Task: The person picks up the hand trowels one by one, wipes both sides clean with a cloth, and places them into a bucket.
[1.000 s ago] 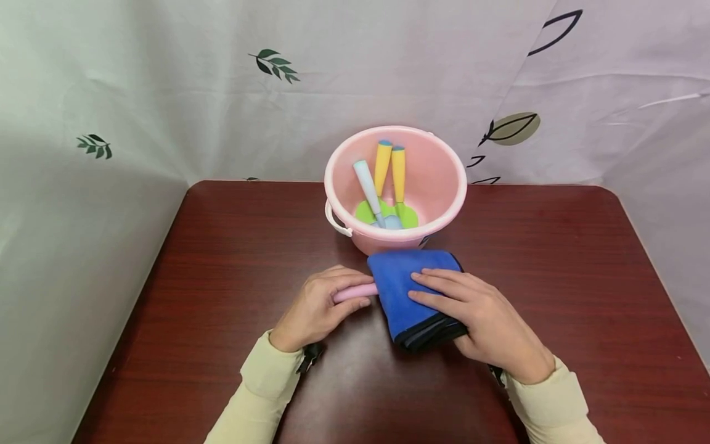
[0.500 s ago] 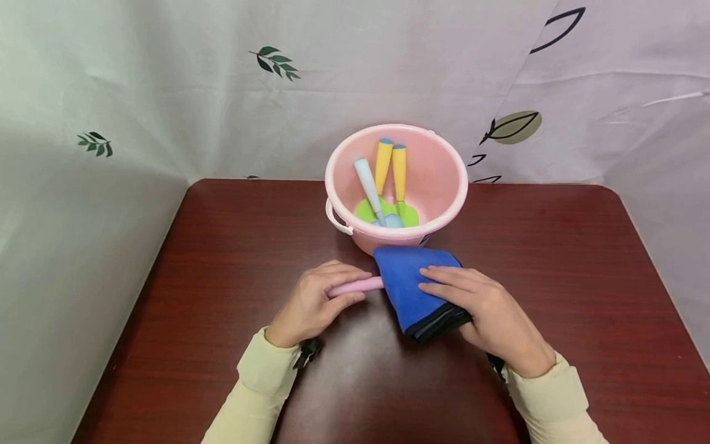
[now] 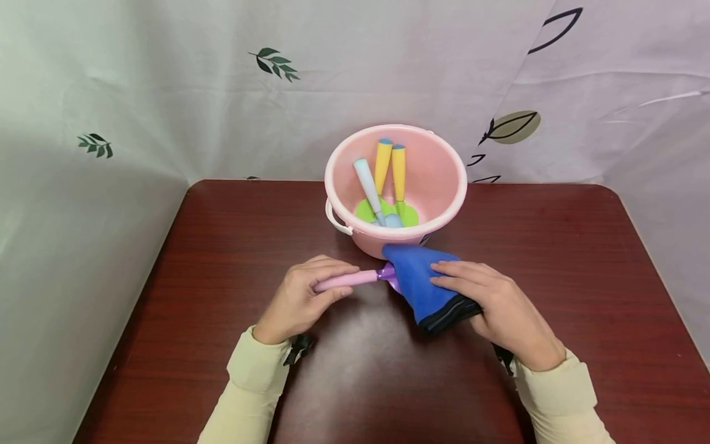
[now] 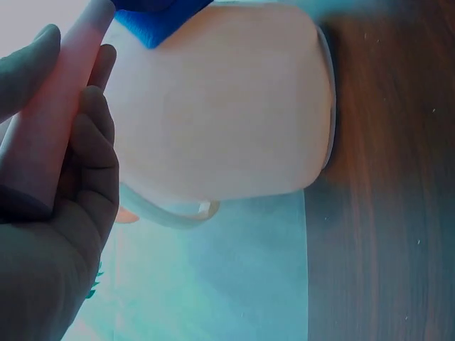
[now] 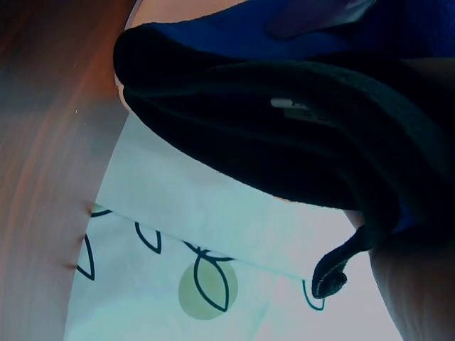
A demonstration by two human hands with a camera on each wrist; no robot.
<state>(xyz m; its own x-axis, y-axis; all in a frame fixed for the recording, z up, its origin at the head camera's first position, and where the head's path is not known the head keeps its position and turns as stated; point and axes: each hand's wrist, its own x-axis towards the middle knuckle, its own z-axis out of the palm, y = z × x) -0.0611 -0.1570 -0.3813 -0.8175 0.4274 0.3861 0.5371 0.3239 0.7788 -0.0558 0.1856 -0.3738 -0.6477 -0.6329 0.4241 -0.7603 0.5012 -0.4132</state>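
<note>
Wiping pink-handled tool (image 3: 355, 279) with folded blue cloth (image 3: 424, 283).
Gripping handle firmly in left hand (image 3: 296, 300); pinching cloth snugly round purple head with right hand (image 3: 499, 308).

A pink bucket (image 3: 396, 185) holding three toy tools (image 3: 383, 185) stands on the dark red table (image 3: 222, 246).

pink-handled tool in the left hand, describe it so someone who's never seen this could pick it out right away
Start at the pink bucket at the back middle of the dark red table. Just in front of it, the left hand grips a pink-handled tool whose purple head goes under the blue cloth held by the right hand. It lies outside the bucket, unlike the yellow-handled tools and the pale blue-handled tool inside.
</note>
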